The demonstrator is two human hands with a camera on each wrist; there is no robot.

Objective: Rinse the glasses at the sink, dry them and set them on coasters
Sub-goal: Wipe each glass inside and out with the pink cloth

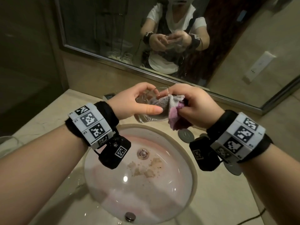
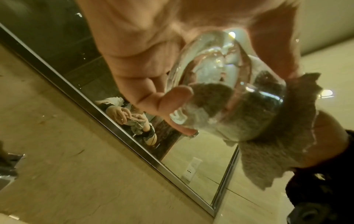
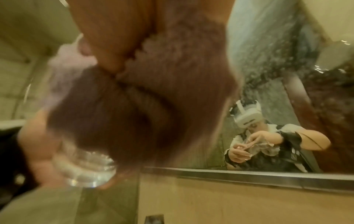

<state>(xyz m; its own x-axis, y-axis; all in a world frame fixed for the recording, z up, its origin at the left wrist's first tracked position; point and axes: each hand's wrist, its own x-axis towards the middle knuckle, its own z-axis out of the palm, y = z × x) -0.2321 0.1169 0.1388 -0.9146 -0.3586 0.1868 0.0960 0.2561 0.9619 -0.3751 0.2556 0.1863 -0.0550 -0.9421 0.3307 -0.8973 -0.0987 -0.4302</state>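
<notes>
Nearest, sink: a round white sink [image 1: 162,189] sunk in the beige stone surface [image 1: 227,200], with brownish crumbs on its floor near the metal drain [image 1: 142,154] and a small round plug [image 1: 130,217] at the near rim.
Forearms: both reach out over the sink, each wearing a black wrist strap with a band of black-and-white square markers.
Left hand: the left hand [image 1: 138,99] grips a clear glass [image 1: 146,109] above the far rim of the sink, thumb along the near side of it and fingers curled over the far side.
Glass: it lies tilted on its side in the air, thick base toward the left hand's palm, mouth toward the right hand.
Cloth: a grey and pink cloth [image 1: 167,108] is stuffed into the mouth of the glass; the left wrist view shows grey cloth [image 2: 254,121] filling the inside, with the rest hanging out below.
Right hand: the right hand [image 1: 194,104] pinches the bunched cloth at the rim of the glass, fingers curled round it.
Beside the sink: a grey round disc [image 1: 185,135] lies flat on the surface right of the sink, possibly a coaster; the view is too dim to be sure.
Far left edge: part of another glass [image 1: 8,143] stands on the surface.
Behind: a framed mirror [image 1: 113,30] shows the person's hands and more glasses.
</notes>
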